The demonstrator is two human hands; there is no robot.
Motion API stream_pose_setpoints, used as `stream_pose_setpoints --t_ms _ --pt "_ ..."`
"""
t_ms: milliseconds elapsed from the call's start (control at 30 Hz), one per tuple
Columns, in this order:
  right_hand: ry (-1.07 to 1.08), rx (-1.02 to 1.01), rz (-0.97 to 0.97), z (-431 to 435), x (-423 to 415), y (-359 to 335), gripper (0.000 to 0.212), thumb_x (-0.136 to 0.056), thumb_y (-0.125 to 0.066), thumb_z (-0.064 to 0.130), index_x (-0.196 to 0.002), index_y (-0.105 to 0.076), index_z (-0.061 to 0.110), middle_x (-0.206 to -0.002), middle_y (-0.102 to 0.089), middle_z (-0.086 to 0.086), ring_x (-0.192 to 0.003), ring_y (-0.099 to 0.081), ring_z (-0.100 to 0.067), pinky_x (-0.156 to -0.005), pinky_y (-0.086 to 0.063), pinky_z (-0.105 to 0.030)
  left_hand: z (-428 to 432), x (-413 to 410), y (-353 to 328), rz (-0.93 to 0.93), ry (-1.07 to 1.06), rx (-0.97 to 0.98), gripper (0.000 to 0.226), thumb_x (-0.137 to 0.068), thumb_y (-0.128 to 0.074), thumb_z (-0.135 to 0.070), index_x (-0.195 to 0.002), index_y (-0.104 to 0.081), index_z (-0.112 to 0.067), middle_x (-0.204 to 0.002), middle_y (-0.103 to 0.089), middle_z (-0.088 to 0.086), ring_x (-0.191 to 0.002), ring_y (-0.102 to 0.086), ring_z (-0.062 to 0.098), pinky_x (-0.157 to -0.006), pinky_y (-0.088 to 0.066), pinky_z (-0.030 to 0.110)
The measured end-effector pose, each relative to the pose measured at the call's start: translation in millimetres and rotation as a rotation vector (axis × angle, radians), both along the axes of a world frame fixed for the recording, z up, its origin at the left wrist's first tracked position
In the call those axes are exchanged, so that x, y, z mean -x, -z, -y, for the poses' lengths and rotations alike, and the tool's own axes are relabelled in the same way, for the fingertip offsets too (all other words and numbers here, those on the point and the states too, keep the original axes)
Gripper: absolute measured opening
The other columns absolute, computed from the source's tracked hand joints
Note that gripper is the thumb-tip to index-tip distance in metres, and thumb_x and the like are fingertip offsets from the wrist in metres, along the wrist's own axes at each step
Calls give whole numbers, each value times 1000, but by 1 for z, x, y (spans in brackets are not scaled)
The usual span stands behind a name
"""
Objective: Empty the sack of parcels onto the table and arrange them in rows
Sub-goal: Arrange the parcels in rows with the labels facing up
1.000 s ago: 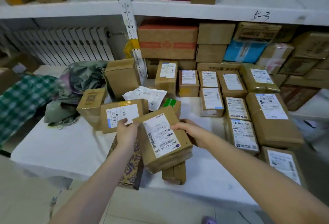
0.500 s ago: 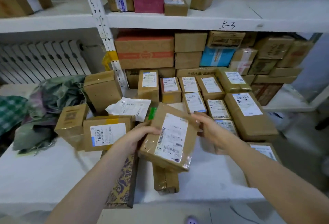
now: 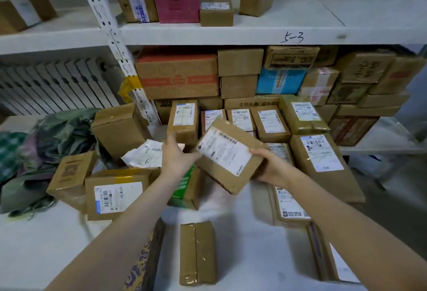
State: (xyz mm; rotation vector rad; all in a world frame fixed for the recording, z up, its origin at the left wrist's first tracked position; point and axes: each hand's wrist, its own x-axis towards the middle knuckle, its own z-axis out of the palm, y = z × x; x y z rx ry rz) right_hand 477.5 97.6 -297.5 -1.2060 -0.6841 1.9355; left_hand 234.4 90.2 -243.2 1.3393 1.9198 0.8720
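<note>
From the head camera, both hands hold one brown parcel (image 3: 233,158) tilted in the air above the white table (image 3: 46,244): the left hand (image 3: 176,156) grips its left corner and the right hand (image 3: 271,168) curls round its right edge, label facing up. Behind and to the right of it, labelled parcels lie in rows (image 3: 272,124) against the stacked boxes under the shelf (image 3: 231,34). To the left sit a labelled box (image 3: 117,192), a white pouch (image 3: 145,154) and the crumpled green sack (image 3: 57,133), and a small taped parcel (image 3: 197,252) lies near the front edge.
</note>
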Motion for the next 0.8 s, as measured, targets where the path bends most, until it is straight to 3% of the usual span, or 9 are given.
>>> stream_pose_setpoints --t_ms 100,167,233,367,467,533,567,667,800 --pt "245 122 -201 -6 14 2 53 -73 -74 32 -118 -53 12 -109 -56 -13 -95 -57 -28 -71 -57 -47 -3 -2 21 494 -71 322 103 -55 -84 -60 -141 -37 -30 -143 -47 1 -133 -40 29 -109 -34 50" --pt "248 146 -254 -5 28 2 33 -86 -60 30 -112 -53 11 -105 -55 -14 -91 -56 -27 -76 -57 -48 3 -16 19 856 -28 389 69 -76 -77 -44 -134 -46 -24 -127 -60 1 -117 -54 24 -96 -44 45" --pt "158 123 -251 -3 36 3 30 -87 -59 28 -114 -55 16 -110 -58 -10 -104 -56 -28 -88 -49 -52 0 -22 25 1036 6 369 54 -80 -73 -32 -130 -54 -24 -121 -67 5 -113 -61 27 -96 -48 49" --pt "7 86 -64 -8 23 4 41 -63 -75 35 -100 -61 24 -100 -56 -3 -92 -55 -23 -91 -45 -51 -8 -14 25 1018 -41 399 32 -85 -64 -24 -116 -64 -23 -111 -72 7 -101 -65 28 -84 -53 42" --pt "3 65 -6 -16 13 3 16 -74 -72 23 -88 -64 20 -99 -61 -5 -89 -57 -22 -92 -48 -43 -16 -1 30 945 -52 434 30 -87 -65 -40 -112 -65 -24 -110 -71 6 -101 -64 26 -85 -51 43" --pt "118 56 2 -23 11 0 11 -86 -64 22 -96 -63 16 -100 -64 -7 -92 -61 -22 -84 -54 -41 -28 8 42 727 -132 349 52 -83 -59 -64 -119 -61 -26 -123 -64 0 -112 -57 23 -99 -43 46" --pt "199 69 -6 -26 11 0 16 -88 -61 25 -101 -62 16 -101 -65 -7 -93 -62 -21 -79 -55 -39 -33 11 49 462 -109 300 56 -86 -54 -66 -123 -59 -24 -128 -58 -2 -116 -52 20 -103 -37 43" --pt "383 105 -8 -34 6 3 25 -86 -64 32 -105 -61 17 -107 -66 -8 -101 -62 -21 -86 -53 -37 -36 11 64 -370 251 161 45 -96 -48 -42 -135 -47 -19 -136 -46 10 -127 -41 29 -105 -31 40" --pt "419 79 53 -39 10 13 25 -86 -63 30 -107 -61 17 -111 -67 -9 -105 -61 -23 -79 -53 -35 -50 7 83 -852 727 324 89 -83 -60 -55 -153 -13 -25 -159 -10 10 -148 -3 32 -118 -6 54"
